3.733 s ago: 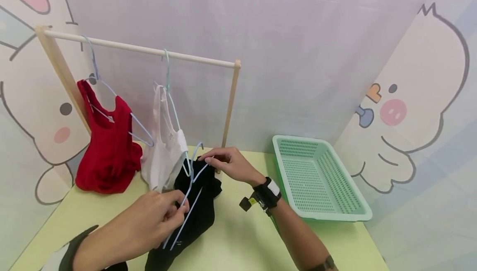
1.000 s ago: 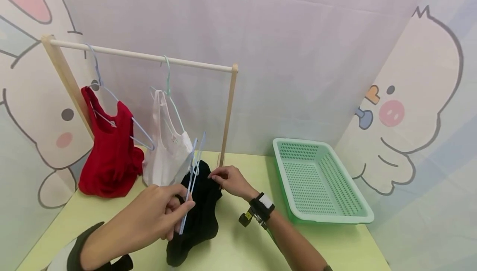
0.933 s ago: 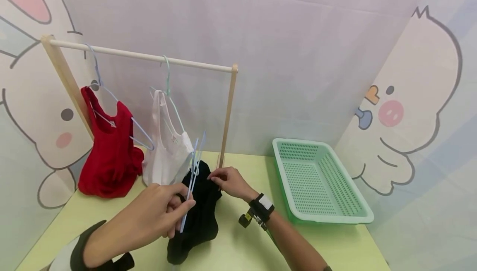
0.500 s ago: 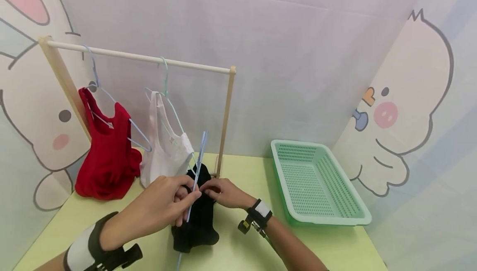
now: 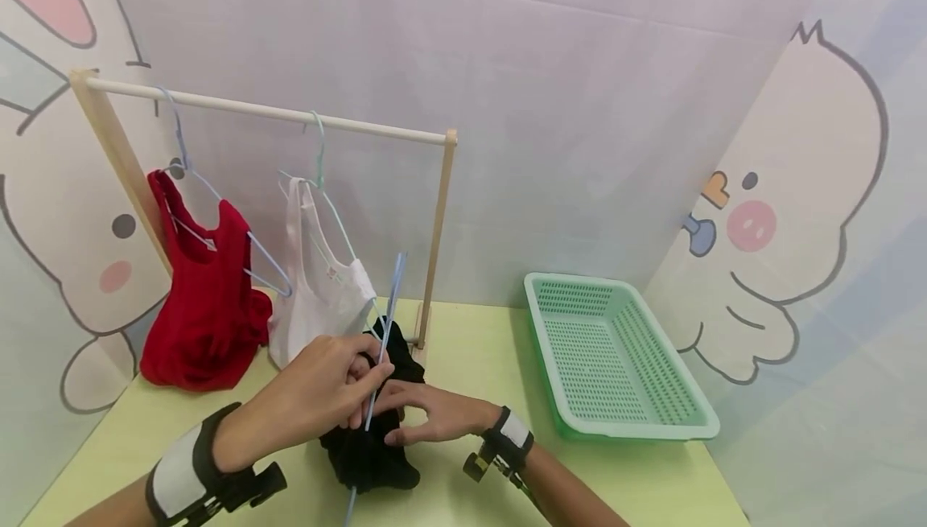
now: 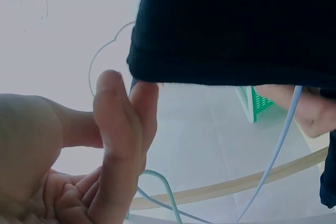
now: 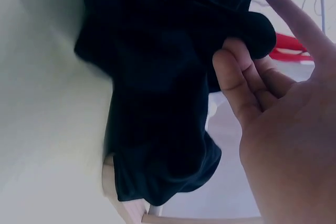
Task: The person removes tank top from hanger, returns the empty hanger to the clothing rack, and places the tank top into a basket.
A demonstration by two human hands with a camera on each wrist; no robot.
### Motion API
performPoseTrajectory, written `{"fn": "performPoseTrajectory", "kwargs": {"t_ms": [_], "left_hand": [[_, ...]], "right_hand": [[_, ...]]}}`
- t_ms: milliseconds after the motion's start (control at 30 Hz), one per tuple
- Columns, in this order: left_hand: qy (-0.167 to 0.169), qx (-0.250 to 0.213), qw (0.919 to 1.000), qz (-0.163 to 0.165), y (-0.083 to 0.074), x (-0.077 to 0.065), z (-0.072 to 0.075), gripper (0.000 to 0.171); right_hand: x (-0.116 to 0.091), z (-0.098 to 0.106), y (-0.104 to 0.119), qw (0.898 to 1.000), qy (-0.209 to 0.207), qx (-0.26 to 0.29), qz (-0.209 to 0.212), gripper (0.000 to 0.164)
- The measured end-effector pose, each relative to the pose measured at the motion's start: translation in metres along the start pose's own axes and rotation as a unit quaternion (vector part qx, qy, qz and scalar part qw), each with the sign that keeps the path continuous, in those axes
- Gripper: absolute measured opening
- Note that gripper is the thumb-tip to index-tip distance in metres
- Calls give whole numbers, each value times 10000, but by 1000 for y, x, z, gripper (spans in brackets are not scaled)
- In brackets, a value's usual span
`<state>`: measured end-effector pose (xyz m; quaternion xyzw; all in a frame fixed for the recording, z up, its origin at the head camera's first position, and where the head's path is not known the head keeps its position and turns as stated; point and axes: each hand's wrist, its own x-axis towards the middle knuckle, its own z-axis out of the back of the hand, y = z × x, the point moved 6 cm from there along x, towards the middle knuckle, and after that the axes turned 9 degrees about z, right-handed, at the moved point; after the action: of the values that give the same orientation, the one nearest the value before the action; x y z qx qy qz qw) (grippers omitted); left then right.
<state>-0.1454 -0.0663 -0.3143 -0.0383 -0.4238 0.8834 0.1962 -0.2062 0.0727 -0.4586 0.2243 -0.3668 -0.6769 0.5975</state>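
My left hand [image 5: 322, 382] pinches a light blue hanger [image 5: 396, 286] between thumb and fingers. The hanger is seen nearly edge-on, its upper end rising above the hand. A crumpled black garment [image 5: 369, 459] hangs about it, with another hanger end below the cloth. In the left wrist view the garment [image 6: 236, 30] covers the upper right, with fingertips [image 6: 143, 95] right at its edge. My right hand [image 5: 445, 414] is at the garment's right side, thumb held apart from the fingers. The right wrist view shows its fingers [image 7: 236, 85] touching a fold of the cloth.
A wooden rack [image 5: 268, 111] stands behind, holding a red tank top [image 5: 199, 318] and a white tank top [image 5: 315, 302] on hangers. A green perforated basket [image 5: 550, 366] sits on the right of the pale yellow table [image 5: 474, 330]. Curtain walls with cartoon figures surround it.
The hanger in my left hand has turned edge-on. My right hand has moved down and left along the black garment, its thumb spreading from the fingers. The garment has bunched up below the hands.
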Motion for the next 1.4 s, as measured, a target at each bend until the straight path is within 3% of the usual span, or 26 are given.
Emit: {"fn": "performPoseTrajectory", "kwargs": {"t_ms": [267,500,633,900,1033,1233,1400], "left_hand": [[-45,42,10000,38,0,2,1,13],[-128,125,9998,-2,-2,6,-1,13],[-150,105,9998,-33,-3,9,-4,13],[-164,-24,9999,22,-3,15,-10,12],[-112,-170,9998,49,-4,17,-12,14],[-76,-261,9996,17,-9,17,-12,14],[-48,-228,9997,-5,-17,13,-10,17]], "right_hand": [[1,-17,17,9950,418,820,378,35],[6,-26,30,9940,407,446,913,13],[6,-32,37,9908,475,289,1232,9],[6,-43,46,9866,943,49,1329,6],[6,-48,47,9840,1174,228,1319,7],[4,-57,28,9844,1344,323,1087,10],[1,-60,10,9887,1112,224,977,12]]}}
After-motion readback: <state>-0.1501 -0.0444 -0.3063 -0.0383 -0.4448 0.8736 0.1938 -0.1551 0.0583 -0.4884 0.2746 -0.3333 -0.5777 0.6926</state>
